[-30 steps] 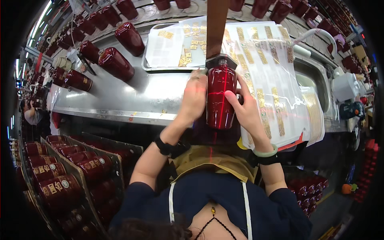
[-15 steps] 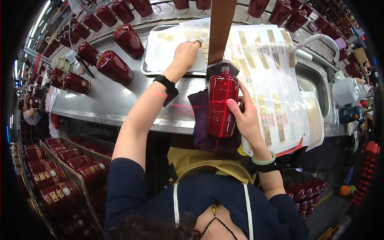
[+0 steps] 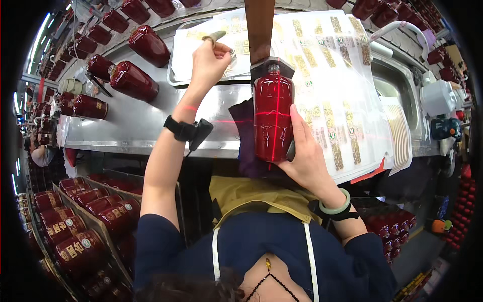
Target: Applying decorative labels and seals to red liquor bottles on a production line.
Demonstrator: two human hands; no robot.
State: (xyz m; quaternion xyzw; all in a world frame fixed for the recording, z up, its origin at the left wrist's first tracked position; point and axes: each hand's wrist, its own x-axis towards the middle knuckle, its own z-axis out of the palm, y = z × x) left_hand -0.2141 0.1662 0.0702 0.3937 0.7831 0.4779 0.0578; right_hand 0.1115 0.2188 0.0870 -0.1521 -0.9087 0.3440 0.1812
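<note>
My right hand point(image 3: 305, 156) grips a glossy dark red bottle point(image 3: 272, 117) lying lengthwise at the steel counter's front edge, its neck against a brown wooden block point(image 3: 259, 27). Red laser lines cross the bottle. My left hand point(image 3: 209, 61) is raised over a metal tray point(image 3: 176, 80) of sticker sheets and pinches a small gold label point(image 3: 215, 36) between its fingertips. A black band is on my left wrist, a green bangle on my right.
Several red bottles point(image 3: 130, 80) lie on the steel counter point(image 3: 131, 121) at the left. Clear sheets of gold labels point(image 3: 342, 90) spread to the right. Crates of red bottles point(image 3: 75, 226) stand below left. A sink point(image 3: 397, 90) and white jug point(image 3: 437, 98) are at right.
My left hand left the bottle, reached up to the tray of sticker sheets and lifted a small gold label off it. The right hand stayed on the bottle.
</note>
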